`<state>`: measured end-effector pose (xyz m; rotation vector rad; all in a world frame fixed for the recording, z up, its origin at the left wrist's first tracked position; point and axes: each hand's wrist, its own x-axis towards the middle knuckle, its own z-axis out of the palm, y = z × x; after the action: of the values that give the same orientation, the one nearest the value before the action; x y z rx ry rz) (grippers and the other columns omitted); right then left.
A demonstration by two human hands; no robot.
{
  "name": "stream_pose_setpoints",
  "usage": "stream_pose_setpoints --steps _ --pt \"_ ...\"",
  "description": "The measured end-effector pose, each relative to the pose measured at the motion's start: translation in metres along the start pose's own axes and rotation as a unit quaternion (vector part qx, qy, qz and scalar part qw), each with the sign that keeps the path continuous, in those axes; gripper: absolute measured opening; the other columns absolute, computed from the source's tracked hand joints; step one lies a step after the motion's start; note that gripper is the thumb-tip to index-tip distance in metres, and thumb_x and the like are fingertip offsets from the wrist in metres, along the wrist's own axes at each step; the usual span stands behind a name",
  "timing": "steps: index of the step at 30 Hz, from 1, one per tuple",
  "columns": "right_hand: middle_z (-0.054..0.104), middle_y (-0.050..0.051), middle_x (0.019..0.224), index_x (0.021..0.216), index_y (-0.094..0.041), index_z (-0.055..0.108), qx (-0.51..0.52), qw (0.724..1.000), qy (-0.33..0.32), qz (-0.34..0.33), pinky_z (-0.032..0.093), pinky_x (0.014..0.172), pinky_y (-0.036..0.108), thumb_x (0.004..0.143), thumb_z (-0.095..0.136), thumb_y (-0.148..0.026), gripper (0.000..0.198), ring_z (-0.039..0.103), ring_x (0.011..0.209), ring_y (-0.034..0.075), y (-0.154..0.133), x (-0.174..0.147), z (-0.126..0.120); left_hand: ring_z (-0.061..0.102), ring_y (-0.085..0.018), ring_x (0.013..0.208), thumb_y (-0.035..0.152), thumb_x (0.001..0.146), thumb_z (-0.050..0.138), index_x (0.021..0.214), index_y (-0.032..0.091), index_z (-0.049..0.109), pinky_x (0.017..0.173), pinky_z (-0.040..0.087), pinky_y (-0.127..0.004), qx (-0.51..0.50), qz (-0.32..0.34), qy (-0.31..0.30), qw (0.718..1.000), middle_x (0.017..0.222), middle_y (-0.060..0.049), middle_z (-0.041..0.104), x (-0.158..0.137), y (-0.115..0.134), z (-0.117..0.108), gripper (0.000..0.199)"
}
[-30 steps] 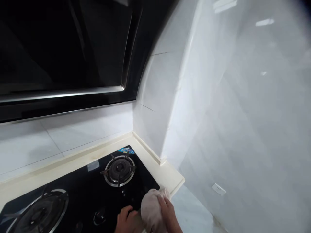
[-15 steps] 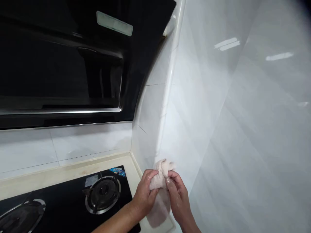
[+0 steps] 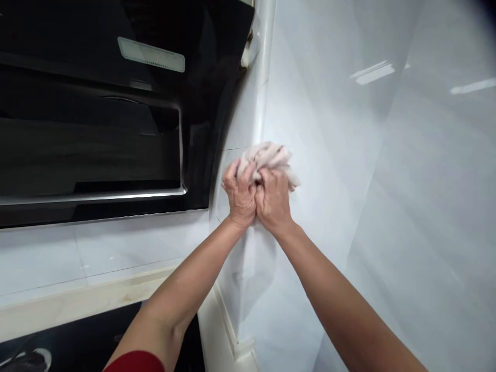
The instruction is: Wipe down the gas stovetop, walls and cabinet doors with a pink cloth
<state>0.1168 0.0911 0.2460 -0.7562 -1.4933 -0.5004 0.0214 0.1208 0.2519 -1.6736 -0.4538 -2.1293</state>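
Note:
A pale pinkish cloth (image 3: 267, 155), bunched up and slightly blurred, lies against the white wall edge (image 3: 259, 113) to the right of the range hood. My left hand (image 3: 240, 194) is closed on the cloth's left side, its fingers curled over the lower part. Beside it, nearly touching at the thumbs, my right hand (image 3: 274, 199) grips the cloth's right side. Both arms reach up from the bottom of the view. The thumbs are partly hidden between the hands.
A black range hood (image 3: 209, 129) with a curved right side hangs at the upper left. Below it are a black gas stove (image 3: 96, 325) and a cream counter ledge (image 3: 127, 289). Glossy white wall panels (image 3: 329, 181) fill the right side.
Both hands have moved up along the wall edge with the cloth, from near counter height to beside the hood. The cloth is now spread wider. The view has tilted upward.

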Motion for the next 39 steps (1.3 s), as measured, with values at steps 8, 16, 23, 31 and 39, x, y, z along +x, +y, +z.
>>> stream_pose_setpoints --steps 8,16,23,31,39 --pt "0.062 0.011 0.124 0.125 -0.019 0.061 0.044 0.987 -0.067 0.141 0.054 0.096 0.05 0.098 0.056 -0.048 0.04 0.062 0.108 0.024 0.004 -0.192 0.028 0.046 -0.032 0.138 0.051 0.093 0.052 0.134 0.024 0.054 0.114 0.042 -0.057 -0.05 -0.093 -0.203 0.973 0.15 -0.015 0.046 -0.211 -0.048 -0.071 0.049" --pt "0.062 0.01 0.127 0.128 -0.019 0.059 0.086 0.969 -0.128 0.193 0.057 0.09 0.046 0.096 0.062 -0.044 0.04 0.062 0.11 0.023 -0.022 -0.301 0.034 0.049 -0.047 0.132 0.063 0.08 0.061 0.117 0.042 0.068 0.107 0.039 -0.073 0.084 -0.389 -0.309 0.864 0.136 -0.01 0.059 -0.436 -0.038 -0.197 0.043" --pt "0.072 0.006 0.103 0.113 -0.032 0.07 0.109 0.968 -0.2 0.105 0.062 0.078 0.046 0.093 0.057 -0.03 0.024 0.069 0.095 0.027 -0.012 -0.32 0.017 0.061 -0.03 0.125 0.064 0.097 0.019 0.148 0.03 0.03 0.105 0.053 -0.049 -0.084 -0.617 -0.184 0.76 0.139 -0.014 0.055 -0.411 0.016 -0.156 0.062" --pt "0.06 0.014 0.136 0.135 -0.023 0.056 -0.003 0.999 -0.018 -0.039 0.047 0.108 0.055 0.097 0.048 -0.018 0.039 0.053 0.134 0.028 0.022 -0.155 -0.04 0.001 -0.029 0.159 0.05 0.096 0.045 0.158 0.02 0.023 0.13 0.014 -0.048 -0.106 -0.399 -0.204 0.888 0.172 -0.01 0.005 -0.239 0.003 -0.082 0.073" --pt "0.012 0.022 0.168 0.162 -0.019 0.012 -0.137 0.986 -0.001 -0.092 0.018 0.114 0.077 0.099 0.043 -0.038 0.073 0.006 0.155 0.043 0.05 -0.121 0.03 0.016 -0.024 0.157 0.034 0.099 0.054 0.162 0.025 0.014 0.129 0.019 -0.045 -0.174 -0.19 -0.142 0.956 0.171 -0.005 0.014 -0.005 -0.027 -0.008 0.075"
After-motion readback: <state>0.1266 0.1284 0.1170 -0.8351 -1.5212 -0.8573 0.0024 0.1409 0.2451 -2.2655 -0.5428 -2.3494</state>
